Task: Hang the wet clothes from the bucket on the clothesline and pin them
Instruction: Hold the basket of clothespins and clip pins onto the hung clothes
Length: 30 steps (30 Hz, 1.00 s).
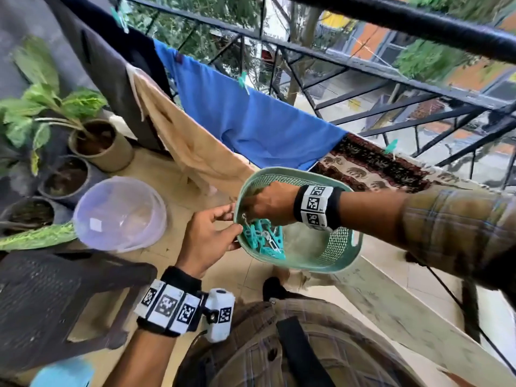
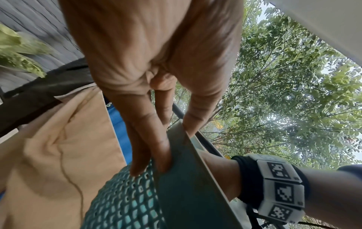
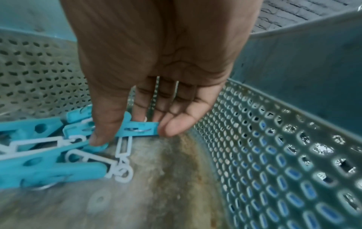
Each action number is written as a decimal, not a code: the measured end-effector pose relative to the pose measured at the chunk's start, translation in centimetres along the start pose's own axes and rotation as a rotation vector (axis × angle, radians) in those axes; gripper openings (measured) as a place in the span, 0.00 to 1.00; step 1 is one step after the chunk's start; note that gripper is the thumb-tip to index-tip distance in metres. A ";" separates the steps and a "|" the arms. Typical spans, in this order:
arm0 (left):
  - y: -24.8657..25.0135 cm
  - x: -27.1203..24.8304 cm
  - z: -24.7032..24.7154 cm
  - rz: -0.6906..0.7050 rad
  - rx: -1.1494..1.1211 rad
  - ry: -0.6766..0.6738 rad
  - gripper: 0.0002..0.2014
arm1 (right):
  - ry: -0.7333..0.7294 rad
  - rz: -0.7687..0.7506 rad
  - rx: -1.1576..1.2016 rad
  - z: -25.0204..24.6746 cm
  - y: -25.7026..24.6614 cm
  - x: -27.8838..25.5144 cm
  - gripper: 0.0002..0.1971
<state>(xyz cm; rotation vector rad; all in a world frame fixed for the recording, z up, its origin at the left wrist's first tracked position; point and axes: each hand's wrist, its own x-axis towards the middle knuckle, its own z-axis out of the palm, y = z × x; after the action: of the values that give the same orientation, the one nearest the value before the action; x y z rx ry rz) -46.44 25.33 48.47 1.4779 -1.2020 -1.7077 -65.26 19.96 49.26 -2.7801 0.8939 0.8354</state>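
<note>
Clothespins (image 1: 264,238) lie in basket (image 1: 329,258) gripped by left hand (image 1: 208,241); right hand (image 1: 268,203) pinches one.

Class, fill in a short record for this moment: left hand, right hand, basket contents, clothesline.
Left hand: left hand grips the rim of the green basket
Right hand: right hand reaches into the basket, pinching one peg
Basket contents: heap of turquoise pegs
Clothesline: blue cloth and beige cloth hanging
</note>
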 end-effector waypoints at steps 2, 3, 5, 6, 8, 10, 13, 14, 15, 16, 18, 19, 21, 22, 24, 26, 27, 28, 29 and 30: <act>-0.7 -1.2 -0.8 0.003 0.012 0.017 0.19 | 0.006 0.053 0.042 -0.2 -1.5 0.1 0.24; -1.1 -1.9 -1.3 0.003 0.014 0.028 0.19 | 0.013 0.079 0.087 -0.4 -2.3 0.2 0.26; -2.0 -3.3 -2.3 -0.002 0.021 0.046 0.20 | 0.060 0.151 0.219 -0.7 -3.9 0.0 0.25; -2.6 -4.0 -2.9 -0.005 0.028 0.055 0.20 | 0.089 0.187 0.289 -0.7 -4.7 -0.2 0.25; -3.6 -5.1 -3.7 -0.014 0.043 0.065 0.20 | 0.156 0.226 0.408 -0.6 -6.0 -1.1 0.25; -4.5 -5.9 -4.4 -0.027 0.048 0.066 0.21 | 0.242 0.240 0.490 -0.3 -7.2 -2.3 0.26; -5.6 -6.8 -4.9 -0.045 0.052 0.047 0.22 | 0.324 0.268 0.534 0.4 -8.8 -4.3 0.25; -6.0 -6.9 -4.9 -0.049 0.055 0.035 0.22 | 0.344 0.284 0.558 0.8 -9.4 -5.1 0.24; -6.2 -7.0 -4.9 -0.053 0.055 0.025 0.22 | 0.361 0.298 0.599 1.2 -10.0 -5.7 0.23; -6.5 -7.1 -4.7 -0.057 0.056 0.015 0.22 | 0.374 0.312 0.646 1.6 -10.6 -6.5 0.23; -6.7 -7.3 -4.3 -0.065 0.058 0.004 0.22 | 0.399 0.328 0.722 2.2 -11.6 -7.9 0.22; -6.8 -7.3 -3.9 -0.067 0.064 -0.008 0.22 | 0.416 0.342 0.754 2.4 -12.1 -8.8 0.22; -6.9 -7.5 -3.1 -0.064 0.080 -0.030 0.22 | 0.458 0.374 0.815 3.0 -12.8 -10.4 0.21; -6.8 -7.6 -2.7 -0.062 0.083 -0.038 0.21 | 0.475 0.387 0.847 3.3 -13.1 -11.2 0.21; -6.6 -7.9 -1.5 -0.048 0.095 -0.062 0.19 | 0.526 0.428 0.897 3.9 -13.7 -13.1 0.21; -6.1 -8.2 0.0 -0.028 0.103 -0.087 0.18 | 0.601 0.500 0.969 4.5 -14.0 -15.4 0.20; -5.9 -8.4 0.7 -0.019 0.098 -0.092 0.17 | 0.653 0.535 1.019 4.8 -14.0 -16.4 0.18; -5.6 -8.6 1.5 -0.011 0.092 -0.098 0.17 | 0.708 0.571 1.063 5.1 -14.0 -17.8 0.16; -5.4 -8.7 2.6 -0.008 0.093 -0.110 0.17 | 0.765 0.607 1.095 5.4 -14.1 -19.5 0.15; -5.1 -8.7 3.5 -0.005 0.100 -0.125 0.17 | 0.816 0.641 1.113 5.7 -14.0 -21.1 0.13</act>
<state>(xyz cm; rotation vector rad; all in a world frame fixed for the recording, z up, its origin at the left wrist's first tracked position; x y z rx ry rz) -47.25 36.00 47.76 1.4506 -1.3677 -1.7886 -74.29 43.67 54.82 -1.7221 1.6801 -0.7186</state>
